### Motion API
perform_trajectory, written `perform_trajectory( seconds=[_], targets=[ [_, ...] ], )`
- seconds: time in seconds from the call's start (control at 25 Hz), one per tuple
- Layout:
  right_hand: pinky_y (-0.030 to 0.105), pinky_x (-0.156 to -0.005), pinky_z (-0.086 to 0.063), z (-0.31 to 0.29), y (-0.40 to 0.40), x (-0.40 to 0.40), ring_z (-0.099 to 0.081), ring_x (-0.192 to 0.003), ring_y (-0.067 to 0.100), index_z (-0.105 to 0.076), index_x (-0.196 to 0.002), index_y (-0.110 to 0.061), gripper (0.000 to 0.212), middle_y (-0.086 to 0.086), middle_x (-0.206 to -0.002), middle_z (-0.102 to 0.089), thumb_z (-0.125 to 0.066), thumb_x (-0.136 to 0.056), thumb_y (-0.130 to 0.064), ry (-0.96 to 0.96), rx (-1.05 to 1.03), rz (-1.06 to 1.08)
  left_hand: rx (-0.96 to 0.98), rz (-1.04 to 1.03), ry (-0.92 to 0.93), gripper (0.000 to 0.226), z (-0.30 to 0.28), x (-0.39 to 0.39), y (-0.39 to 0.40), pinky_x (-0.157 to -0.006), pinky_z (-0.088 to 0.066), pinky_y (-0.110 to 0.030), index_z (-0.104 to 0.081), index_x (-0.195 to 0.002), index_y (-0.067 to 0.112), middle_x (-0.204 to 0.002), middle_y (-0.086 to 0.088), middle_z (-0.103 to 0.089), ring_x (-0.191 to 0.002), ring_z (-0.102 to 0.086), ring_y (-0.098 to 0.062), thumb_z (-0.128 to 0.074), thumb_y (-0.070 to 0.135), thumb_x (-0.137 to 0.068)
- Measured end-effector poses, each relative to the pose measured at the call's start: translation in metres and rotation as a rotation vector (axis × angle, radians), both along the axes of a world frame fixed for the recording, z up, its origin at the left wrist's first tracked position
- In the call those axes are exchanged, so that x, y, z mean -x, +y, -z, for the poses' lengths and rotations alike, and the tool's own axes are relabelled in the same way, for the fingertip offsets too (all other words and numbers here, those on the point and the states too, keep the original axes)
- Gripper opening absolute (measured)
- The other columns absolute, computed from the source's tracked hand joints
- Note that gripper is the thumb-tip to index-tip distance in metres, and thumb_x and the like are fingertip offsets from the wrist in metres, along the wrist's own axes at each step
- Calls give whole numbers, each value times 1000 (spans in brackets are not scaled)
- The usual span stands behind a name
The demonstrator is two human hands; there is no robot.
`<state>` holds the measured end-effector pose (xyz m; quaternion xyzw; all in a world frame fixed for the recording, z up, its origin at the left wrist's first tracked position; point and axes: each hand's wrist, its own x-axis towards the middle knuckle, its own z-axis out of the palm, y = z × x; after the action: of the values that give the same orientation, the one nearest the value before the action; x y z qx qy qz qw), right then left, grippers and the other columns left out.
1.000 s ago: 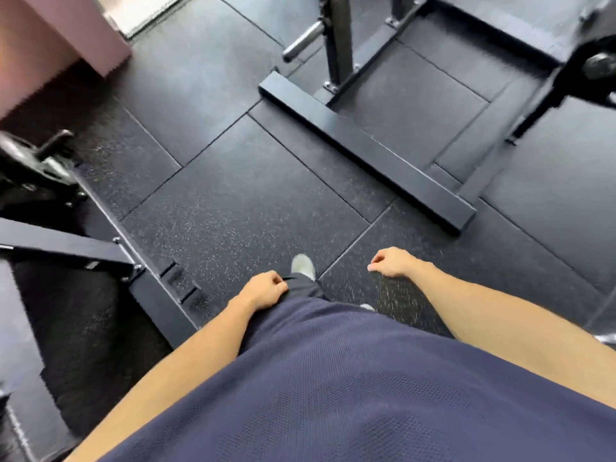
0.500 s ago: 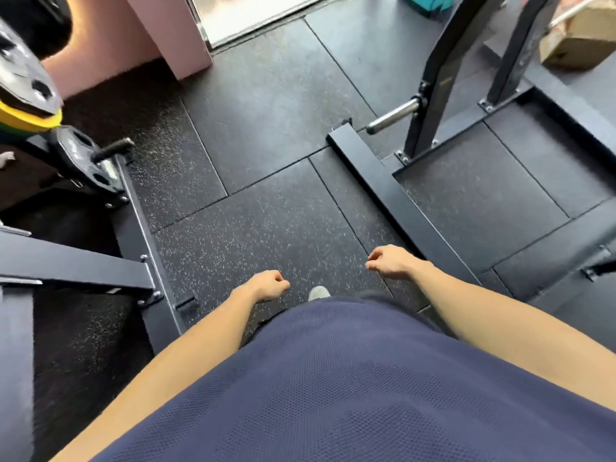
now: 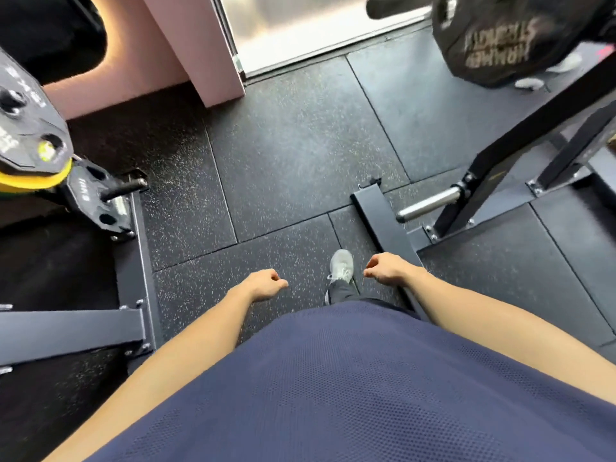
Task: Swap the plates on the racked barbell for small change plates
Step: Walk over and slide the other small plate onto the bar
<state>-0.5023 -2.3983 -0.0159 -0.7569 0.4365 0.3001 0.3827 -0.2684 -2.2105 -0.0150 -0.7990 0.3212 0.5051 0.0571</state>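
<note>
Plates [image 3: 30, 128] hang stacked on a storage rack at far left, a yellow one [image 3: 36, 181] among them; another big black plate [image 3: 506, 35] sits top right. Likely heavy, rigid and smooth, best gripped by rim or holes. Left hand [image 3: 263, 284] and right hand [image 3: 386, 269] hang loosely curled, holding nothing.

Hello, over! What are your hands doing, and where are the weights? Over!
Left hand and right hand loosely curled, empty. Big black plate far right; stored plates far left. Floor between racks open.
</note>
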Motion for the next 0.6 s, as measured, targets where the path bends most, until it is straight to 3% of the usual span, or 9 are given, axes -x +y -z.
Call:
perform_trajectory(
  seconds=[0.24,0.6],
  targets=[
    [34,-98,-46,-21,-153,-105,-57,-117,30,-66,-118,-10,36,12,-127,-63,-56,-92,-32,5,47,-158,67,-162,-51,37,-26,-70,-124,-94,-40,-29,-62,-118,18,-131,-3,-61,-117,-56,-23,-51,44,-94],
    [29,-93,-45,-15,-263,-264,-59,-115,27,-66,-117,-5,35,12,-125,-64,-58,-93,-29,15,19,-303,54,-303,-44,38,-17,-196,-218,-89,-39,-30,-61,-119,18,-128,-5,-61,-115,-56,-24,-51,44,-93]
  ],
)
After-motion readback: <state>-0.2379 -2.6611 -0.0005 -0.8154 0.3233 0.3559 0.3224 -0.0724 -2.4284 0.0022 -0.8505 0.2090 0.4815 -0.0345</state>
